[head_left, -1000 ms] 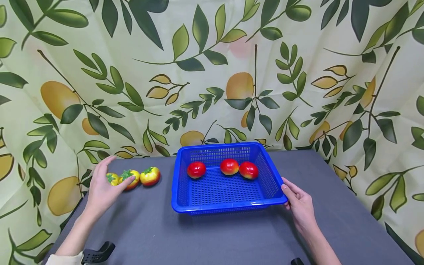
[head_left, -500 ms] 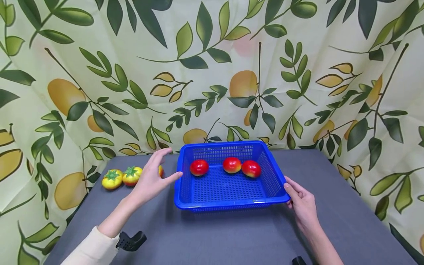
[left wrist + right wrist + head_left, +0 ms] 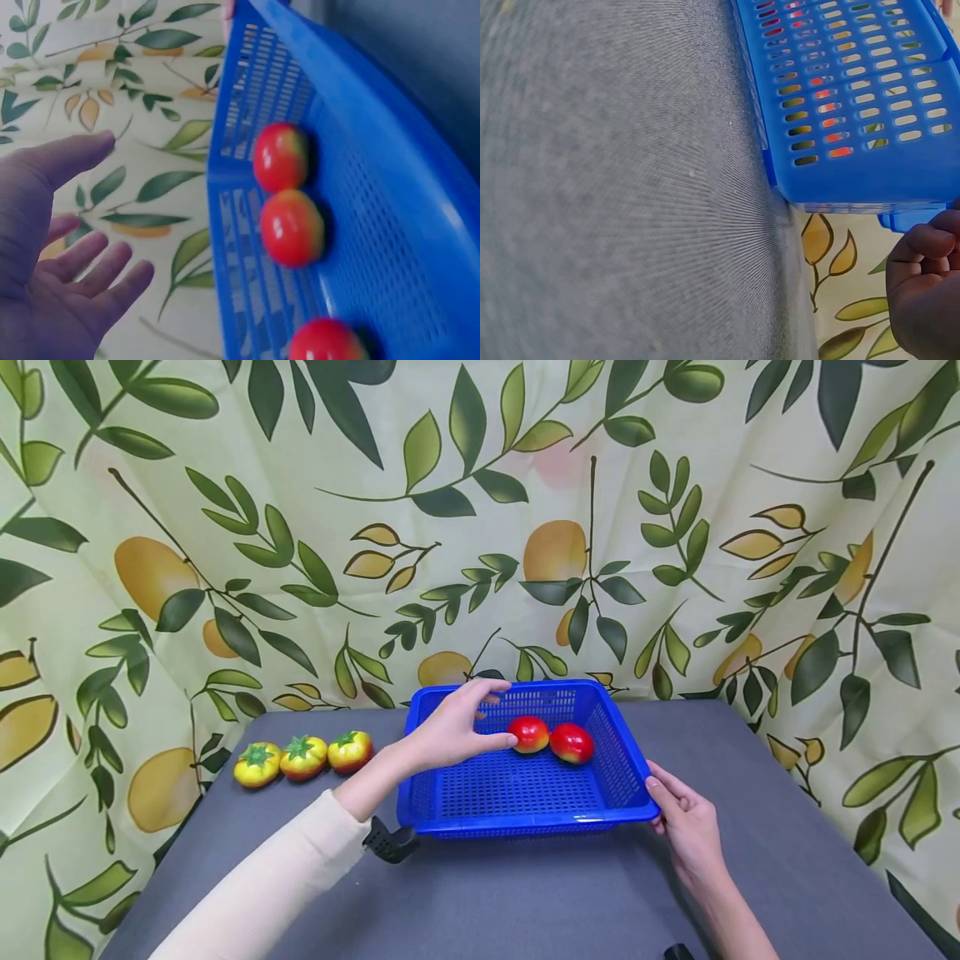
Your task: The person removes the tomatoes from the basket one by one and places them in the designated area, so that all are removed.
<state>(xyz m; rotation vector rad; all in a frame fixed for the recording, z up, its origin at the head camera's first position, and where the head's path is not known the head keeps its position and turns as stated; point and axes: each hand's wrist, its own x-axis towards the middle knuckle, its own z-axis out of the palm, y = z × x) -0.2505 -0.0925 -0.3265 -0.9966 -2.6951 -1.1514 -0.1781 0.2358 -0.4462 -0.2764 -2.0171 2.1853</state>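
My left hand (image 3: 453, 731) hovers over the left side of a blue plastic basket (image 3: 517, 821), fingers loosely bent, thumb apart and nothing held. In the left wrist view, this hand (image 3: 67, 292) is beside the basket's slotted wall. My right hand (image 3: 688, 827) grips the basket's front right corner by the rim, thumb on top. Two glossy red fruits with yellowish patches, a left one (image 3: 528, 735) and a right one (image 3: 572, 744), lie in the basket. A third red fruit (image 3: 328, 343) shows in the left wrist view; my left hand hides it in the head view.
Three yellow-and-red fruits with green leafy tops (image 3: 303, 757) stand in a row on the grey tabletop (image 3: 525, 902), left of the basket. A leaf-patterned cloth (image 3: 495, 610) hangs behind the table. A black strap mount (image 3: 390, 842) sits on my left wrist.
My left hand has swung right, from over the yellow-and-red fruits to over the basket, empty throughout. My right hand keeps its grip on the basket corner. The view has shifted slightly.
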